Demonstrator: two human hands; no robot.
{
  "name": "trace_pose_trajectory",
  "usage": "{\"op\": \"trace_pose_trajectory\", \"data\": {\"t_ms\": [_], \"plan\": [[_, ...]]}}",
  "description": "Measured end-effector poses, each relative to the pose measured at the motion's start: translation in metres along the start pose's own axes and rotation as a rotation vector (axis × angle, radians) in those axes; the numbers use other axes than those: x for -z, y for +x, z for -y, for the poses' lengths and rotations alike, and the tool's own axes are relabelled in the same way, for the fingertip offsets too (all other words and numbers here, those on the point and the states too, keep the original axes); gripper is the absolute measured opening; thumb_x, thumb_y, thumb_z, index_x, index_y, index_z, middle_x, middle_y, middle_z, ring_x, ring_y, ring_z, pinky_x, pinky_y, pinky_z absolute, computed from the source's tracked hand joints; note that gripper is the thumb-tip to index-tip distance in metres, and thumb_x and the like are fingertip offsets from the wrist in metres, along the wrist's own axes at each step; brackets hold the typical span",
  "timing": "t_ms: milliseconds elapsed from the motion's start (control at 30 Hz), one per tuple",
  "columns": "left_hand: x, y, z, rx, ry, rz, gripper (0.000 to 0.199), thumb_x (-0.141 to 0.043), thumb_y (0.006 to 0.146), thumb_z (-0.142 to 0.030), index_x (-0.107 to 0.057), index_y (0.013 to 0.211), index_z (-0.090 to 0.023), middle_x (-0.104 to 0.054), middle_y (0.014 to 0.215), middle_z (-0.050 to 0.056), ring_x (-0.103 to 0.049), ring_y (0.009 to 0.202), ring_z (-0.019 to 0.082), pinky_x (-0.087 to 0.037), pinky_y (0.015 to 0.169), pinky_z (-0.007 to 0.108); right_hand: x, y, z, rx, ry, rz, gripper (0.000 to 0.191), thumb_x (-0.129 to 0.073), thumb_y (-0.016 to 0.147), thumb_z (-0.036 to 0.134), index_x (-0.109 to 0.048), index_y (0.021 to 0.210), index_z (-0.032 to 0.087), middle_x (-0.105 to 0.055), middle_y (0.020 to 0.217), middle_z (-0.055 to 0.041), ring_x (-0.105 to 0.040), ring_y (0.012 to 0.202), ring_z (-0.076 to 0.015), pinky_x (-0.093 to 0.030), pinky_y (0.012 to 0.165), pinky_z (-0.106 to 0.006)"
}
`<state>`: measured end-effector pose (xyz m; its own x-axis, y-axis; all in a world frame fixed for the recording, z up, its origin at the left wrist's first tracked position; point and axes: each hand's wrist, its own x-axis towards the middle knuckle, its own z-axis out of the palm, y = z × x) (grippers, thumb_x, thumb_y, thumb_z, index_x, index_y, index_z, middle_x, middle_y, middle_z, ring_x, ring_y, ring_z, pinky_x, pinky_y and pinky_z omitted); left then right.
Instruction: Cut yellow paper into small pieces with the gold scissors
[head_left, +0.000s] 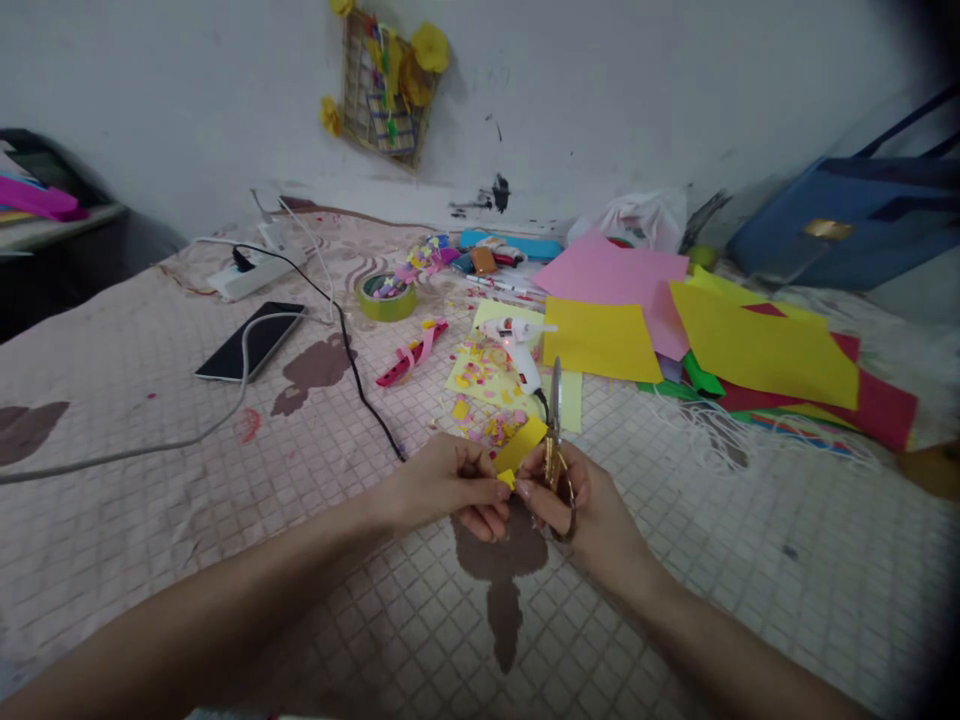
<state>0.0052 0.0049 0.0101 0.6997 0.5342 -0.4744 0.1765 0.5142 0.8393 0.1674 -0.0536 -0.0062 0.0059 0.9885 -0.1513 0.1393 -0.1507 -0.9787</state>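
Note:
My left hand [461, 487] pinches a small yellow paper piece [508, 479] between thumb and finger. Close beside it, my right hand [581, 500] has its fingers through the handles of gold-handled scissors [555, 420], whose blades point up and away from me. The right thumb and fingertip also meet at the edge of the small yellow piece. A larger yellow paper strip [522, 447] shows just behind the fingers; which hand bears it I cannot tell. Beyond the hands a white glue gun [517, 345] rests on pale yellow paper [570, 400] strewn with pink and yellow scraps [487, 375].
Coloured sheets [765, 345] and tangled white string [720, 435] lie at the right, near a blue bag [847, 220]. Green tape [386, 300], a red strip [412, 355], a dark phone [251, 342] and a power strip [255, 270] stand left. A black cable [360, 385] crosses the cloth.

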Motion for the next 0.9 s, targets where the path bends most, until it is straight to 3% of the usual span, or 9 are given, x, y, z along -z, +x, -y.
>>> {"op": "trace_pose_trajectory", "data": {"t_ms": [467,633,900], "plan": [[0.0051,-0.0001,-0.0011,-0.01,-0.024,0.016,0.029,-0.065,0.072,-0.037,-0.06,0.076,-0.009,-0.068,0.071,0.007,-0.065,0.057,0.012,-0.052,0.053,0.02,-0.0007,0.0007,0.0044,-0.007,0.07,-0.005,0.017,-0.059,0.07,0.027,-0.045,0.076,0.021,-0.045,0.063,0.0045,-0.042,0.05,-0.01,-0.039,0.047,-0.023],[0.0016,0.0004,0.0007,-0.015,0.011,-0.031,0.027,-0.07,0.066,-0.033,-0.059,0.073,-0.01,-0.068,0.067,0.004,-0.064,0.055,0.011,-0.051,0.054,0.021,-0.0012,0.0012,0.0025,-0.021,0.068,-0.005,0.019,-0.06,0.07,0.031,-0.045,0.076,0.021,-0.046,0.063,0.0044,-0.044,0.05,-0.0106,-0.04,0.045,-0.023],[0.0061,-0.0023,-0.0067,-0.065,-0.045,-0.094,0.024,-0.068,0.069,-0.03,-0.056,0.07,-0.01,-0.068,0.066,0.004,-0.063,0.053,0.01,-0.051,0.052,0.02,-0.0003,-0.0023,0.0044,-0.031,0.077,0.061,0.024,-0.057,0.077,0.041,-0.045,0.075,0.02,-0.045,0.058,0.0056,-0.04,0.045,-0.0081,-0.035,0.042,-0.021]]}}
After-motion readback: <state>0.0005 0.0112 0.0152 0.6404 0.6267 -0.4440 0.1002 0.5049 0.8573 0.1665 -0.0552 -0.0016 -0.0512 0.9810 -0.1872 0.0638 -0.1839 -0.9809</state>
